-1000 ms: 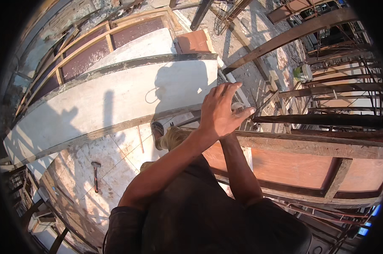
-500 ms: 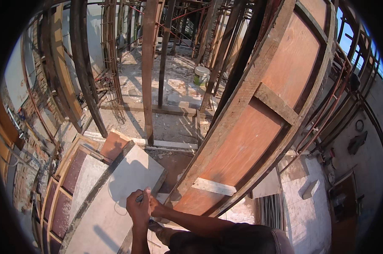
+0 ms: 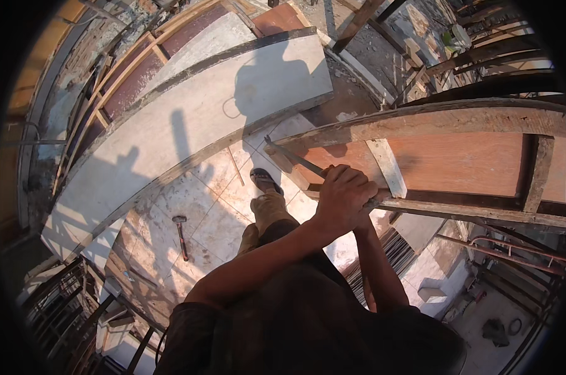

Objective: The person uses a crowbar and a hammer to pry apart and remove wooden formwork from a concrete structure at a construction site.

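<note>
Both my hands are together at the near end of a long plywood panel in a timber frame [image 3: 458,164]. My left hand [image 3: 340,197] is wrapped round a grey metal crowbar [image 3: 300,161]. My right hand [image 3: 365,215] is closed on the same bar, mostly hidden behind the left. The crowbar's claw-like end rests at or just above the frame's near-left corner; contact cannot be made out. A short pale wooden strip [image 3: 386,167] crosses the panel just beyond my hands.
A hammer [image 3: 181,237] lies on the tiled floor [image 3: 217,225] to my left, near my sandalled foot [image 3: 265,180]. Another large pale panel [image 3: 201,119] lies across the far left, my shadow on it. Stacked thin rods [image 3: 383,259] and a metal frame [image 3: 514,247] are on the right.
My view has swung left and downward, so the framed panel now lies across the right. My hands have moved right over the panel's end, and the crowbar now shows clearly.
</note>
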